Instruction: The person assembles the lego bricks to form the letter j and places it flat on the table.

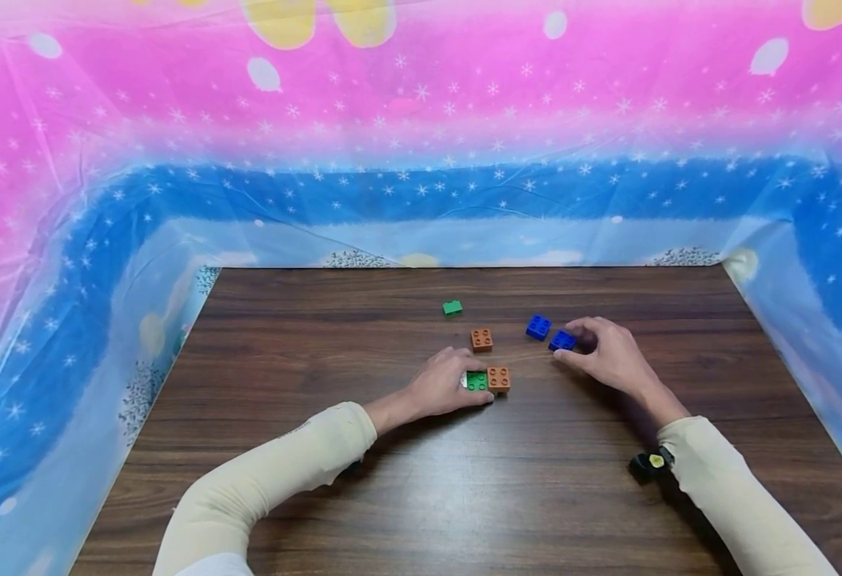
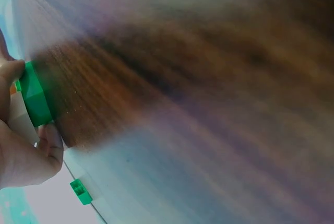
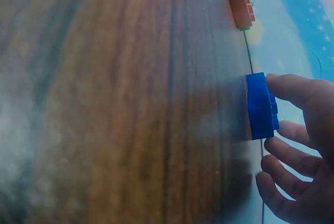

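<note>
In the head view, my left hand (image 1: pixel 444 384) grips a group of joined bricks: a green brick (image 1: pixel 476 381) with white beside it and an orange brick (image 1: pixel 498 378) at its right. The left wrist view shows the thumb and a finger on a green block (image 2: pixel 36 96) next to a white one (image 2: pixel 21 117). My right hand (image 1: pixel 611 356) has thumb and forefinger around a blue brick (image 1: pixel 562 341). In the right wrist view, those fingers are at the ends of the blue brick (image 3: pixel 259 106), other fingers loosely bent.
Another blue brick (image 1: pixel 538 326) lies just left of the right hand's brick. An orange brick (image 1: pixel 481 340) sits beyond the left hand, and a small green brick (image 1: pixel 452 308) lies farther back on the wooden table (image 1: pixel 305 320). Patterned cloth (image 1: pixel 464 192) surrounds the table.
</note>
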Demonstrator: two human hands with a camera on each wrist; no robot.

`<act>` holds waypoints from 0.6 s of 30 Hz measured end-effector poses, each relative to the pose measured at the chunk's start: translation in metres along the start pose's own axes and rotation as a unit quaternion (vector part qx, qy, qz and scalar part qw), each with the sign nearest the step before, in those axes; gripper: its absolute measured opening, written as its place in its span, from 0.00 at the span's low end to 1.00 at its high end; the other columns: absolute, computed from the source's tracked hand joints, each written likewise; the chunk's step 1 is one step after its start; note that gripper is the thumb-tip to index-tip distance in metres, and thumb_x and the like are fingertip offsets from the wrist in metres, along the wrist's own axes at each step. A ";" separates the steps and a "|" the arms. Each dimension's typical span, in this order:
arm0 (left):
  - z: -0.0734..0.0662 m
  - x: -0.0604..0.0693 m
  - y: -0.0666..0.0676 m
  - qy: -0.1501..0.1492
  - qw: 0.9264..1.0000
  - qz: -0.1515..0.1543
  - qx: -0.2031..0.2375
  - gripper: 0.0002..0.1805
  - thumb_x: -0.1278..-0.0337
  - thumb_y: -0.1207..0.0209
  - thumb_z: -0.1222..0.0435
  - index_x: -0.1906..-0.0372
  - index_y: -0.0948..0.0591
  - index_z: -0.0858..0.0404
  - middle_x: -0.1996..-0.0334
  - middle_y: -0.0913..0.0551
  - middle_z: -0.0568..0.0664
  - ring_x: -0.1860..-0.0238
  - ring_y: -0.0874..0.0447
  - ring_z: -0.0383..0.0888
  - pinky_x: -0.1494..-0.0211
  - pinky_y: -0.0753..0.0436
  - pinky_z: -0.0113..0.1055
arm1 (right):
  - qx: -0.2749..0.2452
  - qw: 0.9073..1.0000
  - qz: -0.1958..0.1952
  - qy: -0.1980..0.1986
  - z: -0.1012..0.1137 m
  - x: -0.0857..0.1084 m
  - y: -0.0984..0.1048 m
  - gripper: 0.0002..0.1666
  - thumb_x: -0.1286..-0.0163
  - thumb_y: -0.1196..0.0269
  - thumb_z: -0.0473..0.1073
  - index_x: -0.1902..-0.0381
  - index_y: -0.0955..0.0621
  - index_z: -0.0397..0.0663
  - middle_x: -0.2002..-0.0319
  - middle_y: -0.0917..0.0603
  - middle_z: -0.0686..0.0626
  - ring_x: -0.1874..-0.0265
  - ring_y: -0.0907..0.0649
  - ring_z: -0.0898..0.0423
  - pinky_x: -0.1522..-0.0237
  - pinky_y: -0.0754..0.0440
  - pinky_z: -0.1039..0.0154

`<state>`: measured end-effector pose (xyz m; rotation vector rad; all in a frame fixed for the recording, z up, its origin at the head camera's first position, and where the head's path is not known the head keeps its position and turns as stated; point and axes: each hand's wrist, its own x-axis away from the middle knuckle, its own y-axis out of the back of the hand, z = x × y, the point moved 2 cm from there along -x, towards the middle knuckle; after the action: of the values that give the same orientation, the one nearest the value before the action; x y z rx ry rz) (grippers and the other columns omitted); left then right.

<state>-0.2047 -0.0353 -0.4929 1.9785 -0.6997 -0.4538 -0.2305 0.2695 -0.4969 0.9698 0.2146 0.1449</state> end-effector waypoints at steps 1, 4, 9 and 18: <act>0.000 0.000 0.000 0.001 1.000 0.001 0.001 0.30 0.39 0.32 0.47 0.37 0.17 0.59 0.51 0.15 0.48 0.66 0.28 0.39 0.51 0.28 0.37 | 0.001 1.000 0.003 -0.003 0.000 0.000 0.000 0.33 0.36 0.27 0.60 0.43 0.18 0.43 0.51 0.15 0.41 0.54 0.18 0.44 0.51 0.22 0.43; 0.000 0.001 0.000 0.002 1.000 0.002 0.003 0.30 0.39 0.32 0.47 0.37 0.17 0.59 0.48 0.15 0.50 0.58 0.22 0.40 0.38 0.27 0.43 | 0.003 1.000 0.010 -0.011 -0.001 -0.002 0.000 0.34 0.36 0.28 0.61 0.43 0.18 0.42 0.51 0.15 0.40 0.53 0.18 0.44 0.51 0.22 0.42; 0.001 0.001 0.000 0.005 1.000 0.003 0.005 0.30 0.38 0.32 0.47 0.36 0.17 0.59 0.45 0.15 0.50 0.47 0.19 0.44 0.37 0.26 0.44 | 0.007 1.000 0.022 -0.018 -0.002 -0.003 -0.002 0.38 0.36 0.29 0.64 0.41 0.19 0.41 0.48 0.16 0.38 0.50 0.18 0.42 0.49 0.23 0.41; -0.001 0.002 0.000 0.009 1.000 0.004 0.004 0.31 0.38 0.33 0.47 0.36 0.18 0.59 0.43 0.16 0.51 0.46 0.20 0.46 0.42 0.24 0.44 | 0.018 0.999 0.032 -0.024 -0.001 -0.007 -0.004 0.37 0.36 0.28 0.61 0.41 0.19 0.40 0.50 0.16 0.39 0.53 0.18 0.43 0.52 0.22 0.43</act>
<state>-0.2032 -0.0362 -0.4923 1.9843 -0.6992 -0.4277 -0.2377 0.2659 -0.5001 1.0144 0.1435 0.1766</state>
